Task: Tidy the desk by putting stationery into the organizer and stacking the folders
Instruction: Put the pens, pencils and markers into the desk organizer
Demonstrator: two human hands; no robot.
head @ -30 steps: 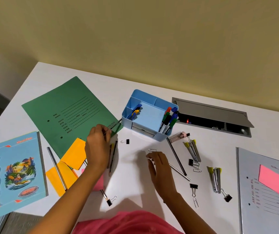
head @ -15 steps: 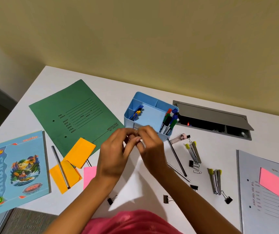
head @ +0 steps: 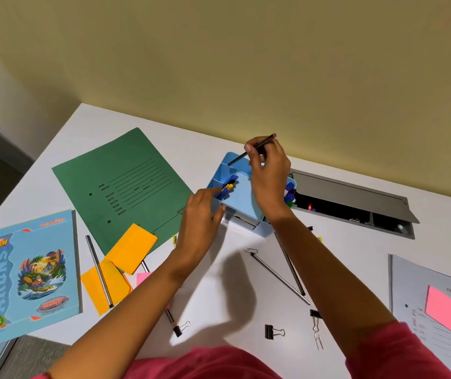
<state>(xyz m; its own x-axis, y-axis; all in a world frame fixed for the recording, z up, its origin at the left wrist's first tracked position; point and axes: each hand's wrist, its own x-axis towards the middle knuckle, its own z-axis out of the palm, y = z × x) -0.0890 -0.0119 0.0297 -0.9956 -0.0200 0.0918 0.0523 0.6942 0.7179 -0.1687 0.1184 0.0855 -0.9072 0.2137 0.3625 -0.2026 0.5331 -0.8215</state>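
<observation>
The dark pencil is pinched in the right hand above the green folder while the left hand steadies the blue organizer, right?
Not quite. In the head view the right hand pinches the dark pencil above the blue organizer, not the green folder. The left hand does steady the organizer.

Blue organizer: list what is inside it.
Blue-and-yellow items sit in a left compartment of the organizer; marker caps show at the right. The right hand, holding a pencil, covers the rest.
</observation>
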